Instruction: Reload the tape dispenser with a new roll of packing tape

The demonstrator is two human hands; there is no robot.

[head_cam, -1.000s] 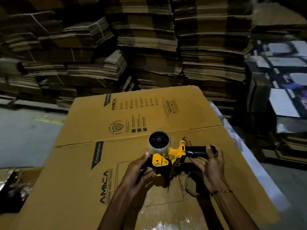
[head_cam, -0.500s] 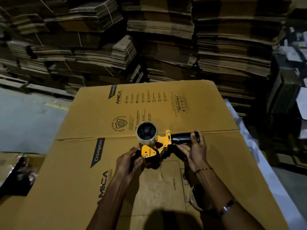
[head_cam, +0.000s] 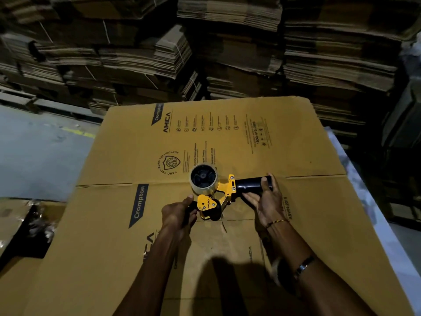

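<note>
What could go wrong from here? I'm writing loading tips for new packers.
The left hand works right at the tape dispenser's front end, where a cutter may sit, so a nick is possible. A loose tape strip dangles and could stick to itself. Dim light may hide a misthreaded tape roll.

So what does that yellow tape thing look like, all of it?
The tape dispenser has a yellow frame that looks like metal, a black handle pointing right, and a clear roll of packing tape already on its black hub. It lies on its side over a flat printed cardboard box. The right hand grips the handle; the left hand holds the black front end. A thin strip dangles below.
</note>
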